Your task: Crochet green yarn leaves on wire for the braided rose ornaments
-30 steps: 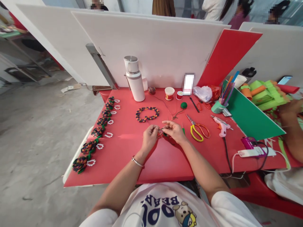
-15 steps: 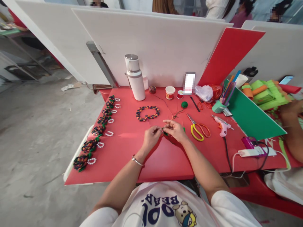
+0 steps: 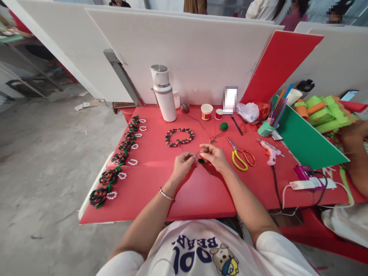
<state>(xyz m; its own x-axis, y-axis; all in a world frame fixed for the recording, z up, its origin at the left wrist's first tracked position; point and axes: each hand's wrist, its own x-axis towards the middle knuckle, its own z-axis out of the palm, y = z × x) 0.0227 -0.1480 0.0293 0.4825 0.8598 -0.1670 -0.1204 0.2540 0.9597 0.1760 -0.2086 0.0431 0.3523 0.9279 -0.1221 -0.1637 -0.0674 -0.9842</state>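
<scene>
Over the middle of the red tabletop (image 3: 155,184), my left hand (image 3: 184,164) and my right hand (image 3: 214,156) meet, thumbs and fingers pinched close together. A small dark green yarn piece (image 3: 201,161) hangs under my right fingertips. My left fingertips pinch a thin strand next to it; its exact kind is too small to tell. Just beyond my hands lies a braided multicoloured yarn loop (image 3: 187,132). Scissors (image 3: 239,155) with yellow and orange handles rest to the right of my right hand. A green yarn ball (image 3: 224,126) sits farther back.
Several yarn flowers (image 3: 108,176) with white bead loops (image 3: 132,162) line the left edge. Along the back stand a white flask (image 3: 165,101), paper cup (image 3: 206,113) and thread spool (image 3: 219,114). A glue gun (image 3: 271,150), pen cup (image 3: 266,128) and power strip (image 3: 304,185) are right.
My right hand has shifted slightly and its fingers have lifted a little, so more of the green yarn piece shows. A small green bit beside my right wrist is no longer visible.
</scene>
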